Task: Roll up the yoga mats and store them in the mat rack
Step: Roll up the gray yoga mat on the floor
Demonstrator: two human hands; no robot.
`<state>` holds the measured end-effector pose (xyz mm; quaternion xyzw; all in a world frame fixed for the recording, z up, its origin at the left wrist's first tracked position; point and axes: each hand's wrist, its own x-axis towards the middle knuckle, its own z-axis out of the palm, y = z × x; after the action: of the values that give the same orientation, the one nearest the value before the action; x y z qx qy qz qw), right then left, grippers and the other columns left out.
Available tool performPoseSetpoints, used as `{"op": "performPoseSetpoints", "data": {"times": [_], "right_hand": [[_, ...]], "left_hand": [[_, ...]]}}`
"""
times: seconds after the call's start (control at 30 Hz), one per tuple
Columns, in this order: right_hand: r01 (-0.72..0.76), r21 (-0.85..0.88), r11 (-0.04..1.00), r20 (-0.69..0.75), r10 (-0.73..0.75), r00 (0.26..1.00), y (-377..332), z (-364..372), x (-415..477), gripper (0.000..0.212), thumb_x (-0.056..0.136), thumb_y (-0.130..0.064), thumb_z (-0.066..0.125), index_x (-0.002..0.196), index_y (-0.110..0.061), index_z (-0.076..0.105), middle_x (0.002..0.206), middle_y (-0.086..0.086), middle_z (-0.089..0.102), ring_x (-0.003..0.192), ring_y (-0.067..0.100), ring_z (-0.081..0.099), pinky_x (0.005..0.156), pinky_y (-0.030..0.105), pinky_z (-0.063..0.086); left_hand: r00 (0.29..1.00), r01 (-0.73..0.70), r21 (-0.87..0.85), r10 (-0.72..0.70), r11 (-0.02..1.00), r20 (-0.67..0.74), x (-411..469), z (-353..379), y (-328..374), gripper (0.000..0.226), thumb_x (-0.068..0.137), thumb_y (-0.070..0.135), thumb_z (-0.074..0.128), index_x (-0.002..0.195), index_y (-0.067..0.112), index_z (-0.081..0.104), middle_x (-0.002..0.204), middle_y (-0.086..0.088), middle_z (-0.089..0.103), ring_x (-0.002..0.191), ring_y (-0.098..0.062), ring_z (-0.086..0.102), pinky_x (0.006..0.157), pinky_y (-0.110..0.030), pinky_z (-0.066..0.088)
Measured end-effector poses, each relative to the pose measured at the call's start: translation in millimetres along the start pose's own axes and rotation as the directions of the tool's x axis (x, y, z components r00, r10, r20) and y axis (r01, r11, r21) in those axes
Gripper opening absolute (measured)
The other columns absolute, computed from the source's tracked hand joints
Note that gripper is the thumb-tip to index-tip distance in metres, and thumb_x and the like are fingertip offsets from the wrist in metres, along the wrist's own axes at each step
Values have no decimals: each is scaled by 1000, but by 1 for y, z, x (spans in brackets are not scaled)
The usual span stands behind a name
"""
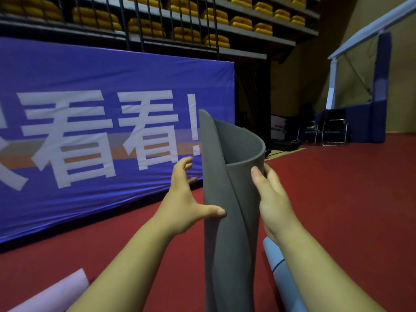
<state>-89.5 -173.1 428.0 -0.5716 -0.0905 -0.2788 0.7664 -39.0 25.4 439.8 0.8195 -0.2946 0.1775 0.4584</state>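
A grey yoga mat (pixel 227 221), loosely rolled into an upright tube, stands in front of me with its open top end at the level of the banner. My right hand (pixel 272 199) grips the tube's right side near the top, thumb on the front and fingers behind. My left hand (pixel 186 203) is at the tube's left edge, with its thumb pressed on the outer flap and its fingers spread in the air. A pink mat (pixel 54 293) lies at the bottom left. A light blue rolled mat (pixel 281 275) lies on the floor under my right forearm. No mat rack is in view.
A long blue banner (pixel 101 131) with white characters stands along the left. Above it are railings and rows of yellow seats (pixel 146 28). Red floor (pixel 349 199) stretches to the right. Folding chairs (pixel 333 131) and blue padding stand at the far right.
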Motion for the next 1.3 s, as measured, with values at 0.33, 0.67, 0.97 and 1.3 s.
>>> {"op": "performPoseSetpoints", "data": {"times": [0.33, 0.67, 0.97, 1.3], "right_hand": [[75, -89, 993, -25, -77, 997, -36, 13, 1, 39, 88, -42, 56, 127, -43, 50, 126, -8, 66, 117, 12, 63, 109, 46, 46], [100, -116, 988, 167, -80, 983, -42, 13, -2, 55, 85, -34, 45, 139, -41, 50, 141, -9, 60, 131, 9, 54, 118, 47, 36], [106, -82, 991, 197, -88, 976, -7, 13, -11, 38, 88, -54, 50, 121, -39, 63, 131, -4, 66, 129, 16, 58, 116, 49, 38], [-12, -42, 999, 199, 20, 980, 67, 8, -16, 20, 106, -15, 42, 120, -21, 55, 113, -6, 70, 101, 5, 67, 85, 18, 50]], "left_hand": [[949, -119, -2, 114, 993, 295, 5, -37, 64, 116, 84, 45, 79, 141, 72, -19, 148, 17, 48, 113, -5, 67, 98, -37, 55], [980, -165, 63, 156, 984, 124, 20, -61, 81, 156, 44, 50, 101, 145, 68, -16, 160, 14, 24, 137, -6, 42, 105, -33, 44], [982, -133, -18, 134, 991, 131, 0, -20, 49, 118, 48, 63, 94, 141, 46, 24, 146, 3, 40, 131, -19, 50, 103, -49, 51], [937, -162, -110, 118, 981, -329, -48, 52, -26, 37, 89, 50, 48, 125, 44, 44, 134, -1, 48, 127, -11, 47, 112, -37, 36]]}}
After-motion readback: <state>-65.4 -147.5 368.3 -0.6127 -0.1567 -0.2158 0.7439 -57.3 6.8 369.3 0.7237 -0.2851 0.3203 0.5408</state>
